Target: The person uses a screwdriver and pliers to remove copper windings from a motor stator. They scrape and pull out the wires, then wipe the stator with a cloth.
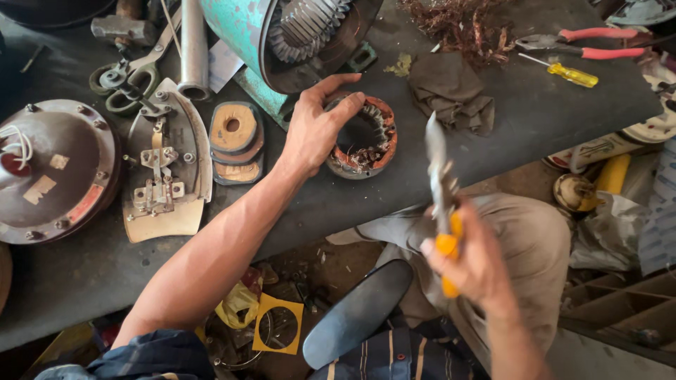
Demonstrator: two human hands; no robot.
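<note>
On the dark bench [535, 105], the left hand [313, 130] closes over the rim of a round stator [366, 137], fingers curled across its top edge, just below a teal motor housing [243, 32]. Off the bench edge, above the lap, the right hand [475, 264] grips yellow-handled pliers [442, 204], jaws pointing up. An iron soleplate [169, 165] lies left of the stator; a screwdriver [567, 72] lies far right.

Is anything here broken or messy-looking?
Yes. The round motor stator under the left hand has frayed, cut copper windings sticking out, and a tangled heap of copper wire lies loose at the bench's back.
</note>
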